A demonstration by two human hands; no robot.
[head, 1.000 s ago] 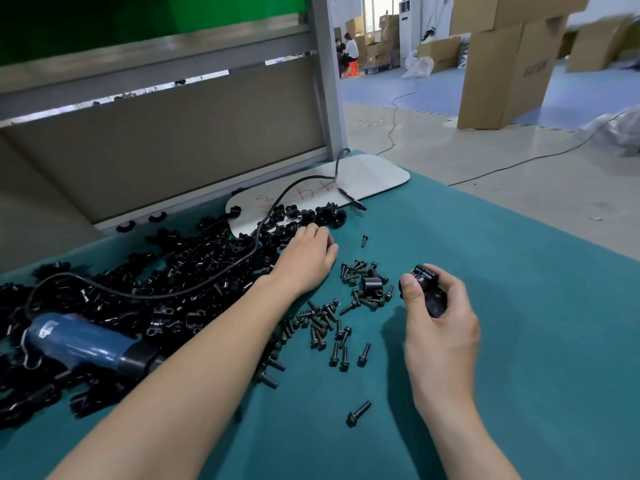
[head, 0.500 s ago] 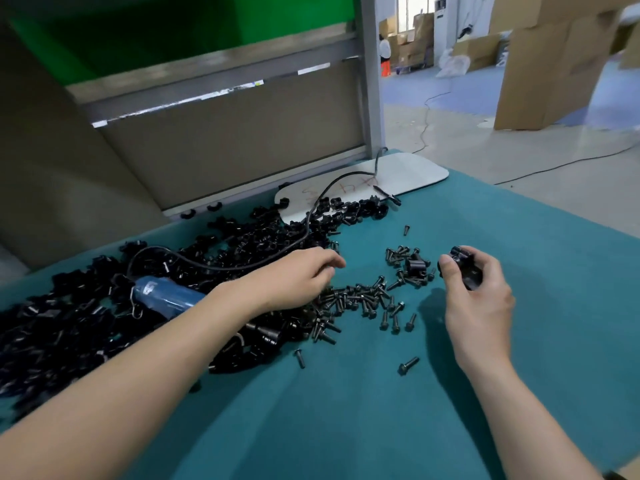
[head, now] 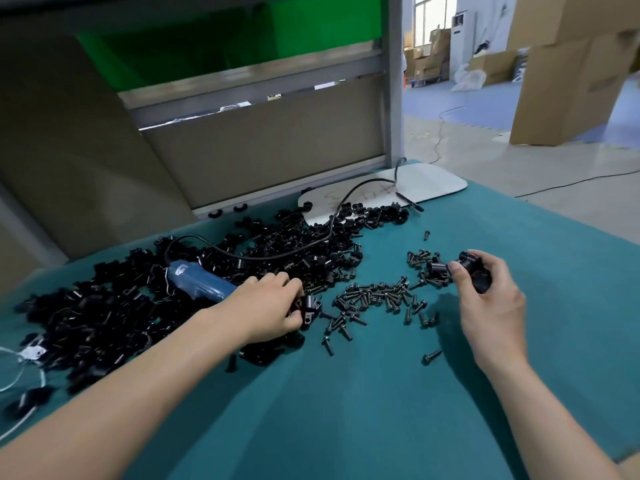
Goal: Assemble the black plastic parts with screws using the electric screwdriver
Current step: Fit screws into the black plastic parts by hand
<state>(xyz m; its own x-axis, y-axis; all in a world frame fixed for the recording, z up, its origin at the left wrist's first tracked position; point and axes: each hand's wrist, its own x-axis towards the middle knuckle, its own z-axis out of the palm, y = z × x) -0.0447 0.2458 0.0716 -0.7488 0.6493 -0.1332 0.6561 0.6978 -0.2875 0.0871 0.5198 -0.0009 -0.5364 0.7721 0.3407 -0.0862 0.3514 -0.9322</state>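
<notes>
A big heap of black plastic parts covers the left of the teal table. At the heap's near edge my left hand pinches one black clamp part between thumb and fingers. My right hand holds another black plastic part above the table, thumb on top. Several dark screws lie scattered between the two hands. The blue electric screwdriver lies on the heap just behind my left hand, its black cord running to the back.
A white board lies at the table's far edge against a grey partition. One more small black part sits among the screws by my right hand. Cardboard boxes stand on the floor beyond. White wire lies at far left.
My left hand has pulled back from the far part of the heap to its near edge and taken hold of a black part. My right hand still holds its part. The camera has turned left.
</notes>
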